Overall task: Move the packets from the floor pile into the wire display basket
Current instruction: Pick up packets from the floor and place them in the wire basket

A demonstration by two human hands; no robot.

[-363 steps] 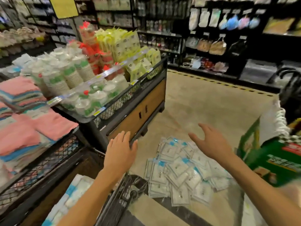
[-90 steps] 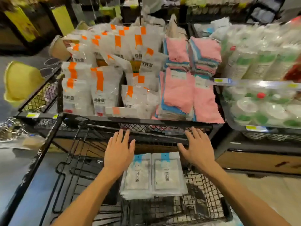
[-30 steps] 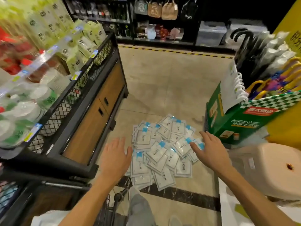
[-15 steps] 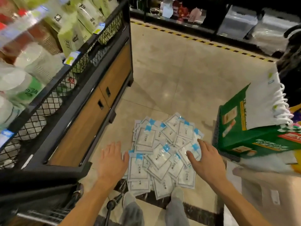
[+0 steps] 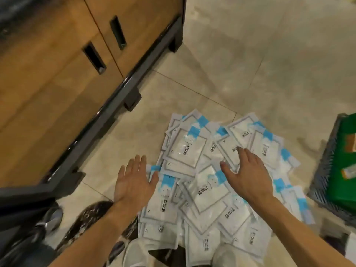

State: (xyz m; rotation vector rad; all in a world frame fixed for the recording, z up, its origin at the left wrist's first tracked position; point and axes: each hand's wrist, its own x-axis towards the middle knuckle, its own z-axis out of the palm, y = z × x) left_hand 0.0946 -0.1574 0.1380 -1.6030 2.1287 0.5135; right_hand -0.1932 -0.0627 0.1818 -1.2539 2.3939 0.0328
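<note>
**Both hands spread over the packet pile**

The packets point(image 5: 210, 182) lie in a loose, overlapping pile on the tiled floor point(image 5: 240, 60), just right of the wooden display cabinet point(image 5: 57, 74). Each is a flat white pouch with a grey border, a light-blue patch at its top, black vertical characters reading 竹纤维 and a small "2" in one corner. The left hand point(image 5: 133, 182) hovers open, fingers straight, at the pile's cabinet side. The right hand point(image 5: 248, 174) is spread flat over the middle packets, gripping nothing. A green box point(image 5: 344, 166) stands on the pile's far side from the cabinet.
</note>
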